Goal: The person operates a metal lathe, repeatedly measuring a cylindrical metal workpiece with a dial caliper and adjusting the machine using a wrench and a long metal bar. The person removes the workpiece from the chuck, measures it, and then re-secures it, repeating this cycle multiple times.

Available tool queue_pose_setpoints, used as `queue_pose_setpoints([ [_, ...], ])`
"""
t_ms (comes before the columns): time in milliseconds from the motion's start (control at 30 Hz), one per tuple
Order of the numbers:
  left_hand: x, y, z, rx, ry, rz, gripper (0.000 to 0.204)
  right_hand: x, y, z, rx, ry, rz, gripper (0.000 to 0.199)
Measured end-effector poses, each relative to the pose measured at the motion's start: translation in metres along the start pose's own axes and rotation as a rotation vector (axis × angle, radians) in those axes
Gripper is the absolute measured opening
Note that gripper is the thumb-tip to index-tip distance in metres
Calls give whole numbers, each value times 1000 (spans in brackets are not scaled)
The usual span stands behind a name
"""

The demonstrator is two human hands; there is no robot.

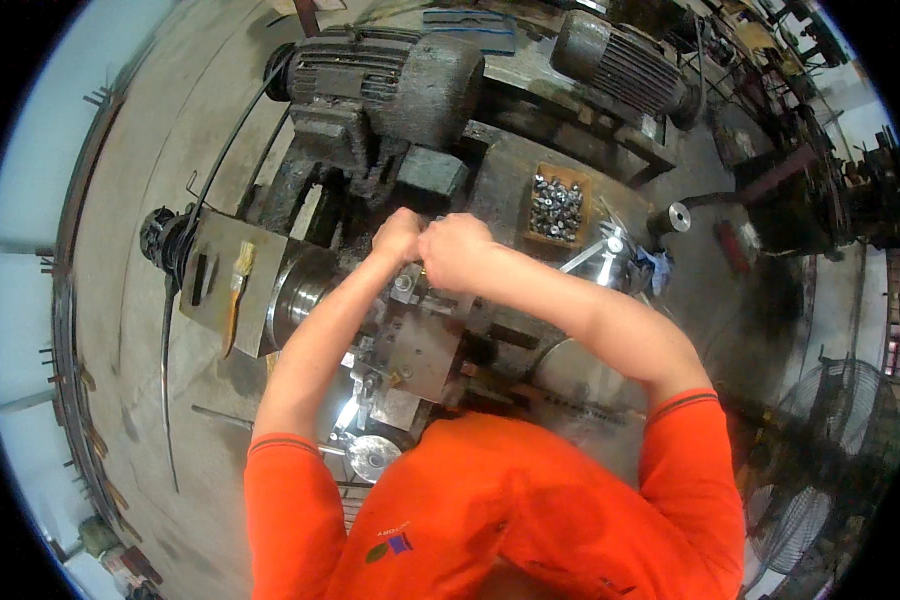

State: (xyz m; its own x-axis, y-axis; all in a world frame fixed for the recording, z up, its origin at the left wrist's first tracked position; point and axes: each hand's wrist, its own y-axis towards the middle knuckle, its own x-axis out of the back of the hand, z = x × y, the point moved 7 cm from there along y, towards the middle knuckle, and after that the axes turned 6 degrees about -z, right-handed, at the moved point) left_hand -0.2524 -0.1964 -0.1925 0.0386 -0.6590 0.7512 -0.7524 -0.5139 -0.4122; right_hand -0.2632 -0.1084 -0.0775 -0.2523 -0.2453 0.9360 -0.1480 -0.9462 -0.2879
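Note:
Both fists meet over the middle of a lathe. My left hand (398, 236) is closed, its fingers curled away from view. Pressed up against it, my right hand (457, 252) is also closed, with the knuckles on top. Whatever the two hands grip is hidden beneath the fingers. Just below them are a bolt head (402, 286) and the flat metal block of the lathe carriage (422, 352). The shiny round chuck (300, 292) lies to the left, partly behind my left forearm.
A large greasy motor (385, 85) stands beyond my hands. Right of them are a box (556, 241) of small metal parts and a dial caliper (614, 244). A brush (237, 285) rests on the headstock cover at left. A handwheel (373, 458) is near my body.

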Motion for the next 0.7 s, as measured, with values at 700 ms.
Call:
queue_pose_setpoints([
  [700,6,-11,-14,15,-111,-25,33,-73,-44,-80,-237,868,-449,22],
])
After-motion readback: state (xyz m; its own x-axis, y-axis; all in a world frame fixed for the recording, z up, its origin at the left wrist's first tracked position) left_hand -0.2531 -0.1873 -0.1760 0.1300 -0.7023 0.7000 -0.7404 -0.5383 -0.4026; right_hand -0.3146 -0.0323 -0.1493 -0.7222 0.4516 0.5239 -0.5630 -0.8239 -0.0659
